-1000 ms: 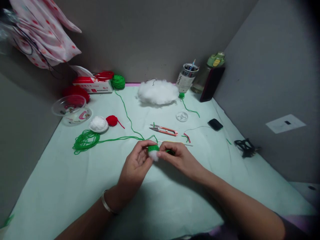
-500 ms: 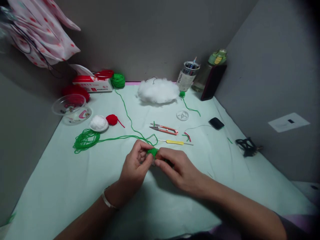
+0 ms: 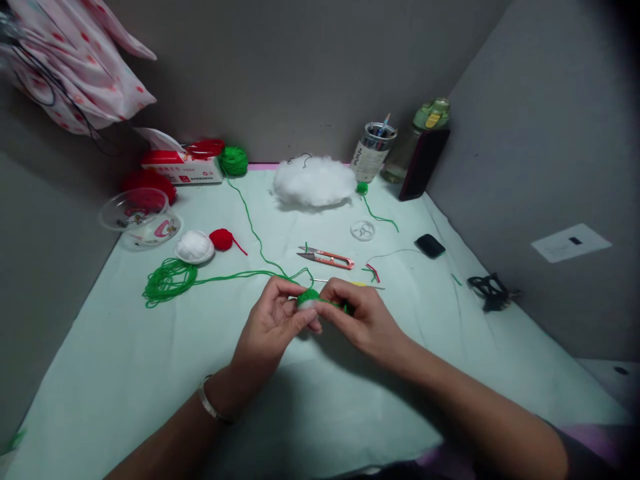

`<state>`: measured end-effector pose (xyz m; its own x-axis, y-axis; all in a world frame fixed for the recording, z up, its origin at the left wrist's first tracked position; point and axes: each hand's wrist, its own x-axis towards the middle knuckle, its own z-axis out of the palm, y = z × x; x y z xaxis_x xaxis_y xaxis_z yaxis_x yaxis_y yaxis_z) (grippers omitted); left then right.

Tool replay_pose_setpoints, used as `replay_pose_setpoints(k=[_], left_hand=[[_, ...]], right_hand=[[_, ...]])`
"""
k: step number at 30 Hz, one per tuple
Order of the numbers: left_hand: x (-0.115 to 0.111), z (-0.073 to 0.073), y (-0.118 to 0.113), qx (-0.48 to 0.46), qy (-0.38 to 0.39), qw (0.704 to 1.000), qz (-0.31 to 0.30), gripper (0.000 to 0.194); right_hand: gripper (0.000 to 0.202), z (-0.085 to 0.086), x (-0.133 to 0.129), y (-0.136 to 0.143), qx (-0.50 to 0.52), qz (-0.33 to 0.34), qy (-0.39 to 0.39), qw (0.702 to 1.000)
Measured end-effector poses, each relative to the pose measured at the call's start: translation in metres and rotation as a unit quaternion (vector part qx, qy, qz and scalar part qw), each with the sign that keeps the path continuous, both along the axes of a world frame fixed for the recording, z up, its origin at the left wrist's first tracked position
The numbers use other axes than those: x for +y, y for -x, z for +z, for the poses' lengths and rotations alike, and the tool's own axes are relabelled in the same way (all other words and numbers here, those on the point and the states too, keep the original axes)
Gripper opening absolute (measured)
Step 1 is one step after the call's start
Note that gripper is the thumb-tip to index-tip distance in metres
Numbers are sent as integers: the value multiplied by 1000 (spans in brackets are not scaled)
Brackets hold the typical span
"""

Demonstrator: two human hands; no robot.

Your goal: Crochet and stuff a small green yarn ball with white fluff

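Between my hands is a small round green crochet piece [image 3: 309, 295] with a white patch at its lower side. My left hand [image 3: 273, 320] is closed on it, thumb below and fingers behind. At its right edge my right hand [image 3: 357, 320] pinches a green yarn strand [image 3: 330, 304] that runs from the piece; the fingertips partly hide it. Just beyond my hands lies a crochet hook with a yellow handle [image 3: 358, 285], partly covered by my right hand. Thread snips [image 3: 327, 257] with orange handles lie behind it.
Left of my hands are a loose green yarn coil [image 3: 170, 280], a white yarn ball [image 3: 195, 247] and a red one [image 3: 221, 239]. White stuffing [image 3: 315, 183] lies at the back, near a pen can [image 3: 369, 157] and a bottle [image 3: 400, 160]. Walls rise behind and right.
The crochet piece has turned and moved slightly up, so its white patch now shows. My right hand has shifted slightly up and right, covering part of the hook's handle.
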<state>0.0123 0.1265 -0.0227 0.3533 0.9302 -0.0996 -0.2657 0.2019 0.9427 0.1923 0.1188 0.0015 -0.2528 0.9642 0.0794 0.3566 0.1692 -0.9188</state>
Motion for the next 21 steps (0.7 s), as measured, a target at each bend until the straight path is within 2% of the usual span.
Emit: replay_pose_setpoints(k=[5,8,11,15,21], left_hand=[[1,-4,0,37,5,999,24,24],[1,-8,-2,70,-7,996,56,23],[1,-8,-4,94,-13,993,73,23],[2,-5,-3,77,18,996,41,19],[0,-3,3,25,43,999,5,22]], right_hand=[[22,12,-6,1,-27,91,4,995],[21,12,-10,5,-42,102,5,994],[17,4,-12,9,-65,89,-12,994],[19,-7,-9,10,-74,55,-53,994],[29,-10,-3,6,-29,-14,6,999]])
